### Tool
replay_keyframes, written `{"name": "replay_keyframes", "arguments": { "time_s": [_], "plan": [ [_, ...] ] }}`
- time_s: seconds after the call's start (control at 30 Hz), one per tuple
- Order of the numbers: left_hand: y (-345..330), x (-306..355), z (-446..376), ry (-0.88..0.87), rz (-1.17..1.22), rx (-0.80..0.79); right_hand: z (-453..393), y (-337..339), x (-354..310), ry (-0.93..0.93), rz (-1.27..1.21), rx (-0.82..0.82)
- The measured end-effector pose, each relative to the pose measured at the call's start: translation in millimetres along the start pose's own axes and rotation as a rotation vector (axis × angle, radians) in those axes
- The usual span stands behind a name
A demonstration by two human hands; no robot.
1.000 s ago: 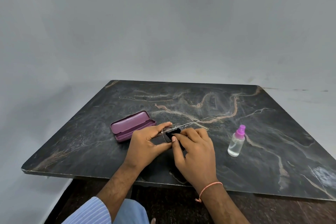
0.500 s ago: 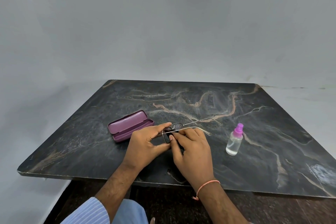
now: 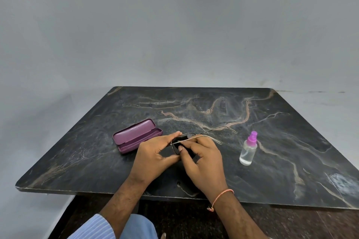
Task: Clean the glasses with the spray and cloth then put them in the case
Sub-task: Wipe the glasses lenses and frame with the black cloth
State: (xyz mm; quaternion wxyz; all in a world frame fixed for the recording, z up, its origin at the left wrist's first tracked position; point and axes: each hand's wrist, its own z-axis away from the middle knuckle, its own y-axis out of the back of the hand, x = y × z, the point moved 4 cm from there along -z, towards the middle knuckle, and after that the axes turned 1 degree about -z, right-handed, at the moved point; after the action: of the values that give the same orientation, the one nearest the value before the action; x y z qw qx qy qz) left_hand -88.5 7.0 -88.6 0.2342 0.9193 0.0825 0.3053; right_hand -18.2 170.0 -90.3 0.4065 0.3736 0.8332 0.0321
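Thin metal-framed glasses are held just above the dark marble table, their arms unfolded and pointing right. My left hand pinches the frame at the near lens between thumb and forefinger. My right hand presses a black cloth against that lens; most of the cloth is hidden by my fingers. The purple glasses case lies open to the left of my hands. A clear spray bottle with a pink cap stands upright to the right.
The table's front edge runs just under my wrists. A plain grey wall rises behind the table. A dark floor and a light blue sleeve show below.
My right hand's fingers have shifted the cloth slightly over the lens. The view has shifted slightly. The case and bottle have not moved.
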Motion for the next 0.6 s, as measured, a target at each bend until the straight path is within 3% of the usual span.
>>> {"name": "replay_keyframes", "arguments": {
  "time_s": [0.6],
  "plan": [
    [-1.7,0.1,-0.8,0.019,0.021,-0.022,-1.2,1.2,-4.2,0.001,0.028,-0.002]
  ]
}}
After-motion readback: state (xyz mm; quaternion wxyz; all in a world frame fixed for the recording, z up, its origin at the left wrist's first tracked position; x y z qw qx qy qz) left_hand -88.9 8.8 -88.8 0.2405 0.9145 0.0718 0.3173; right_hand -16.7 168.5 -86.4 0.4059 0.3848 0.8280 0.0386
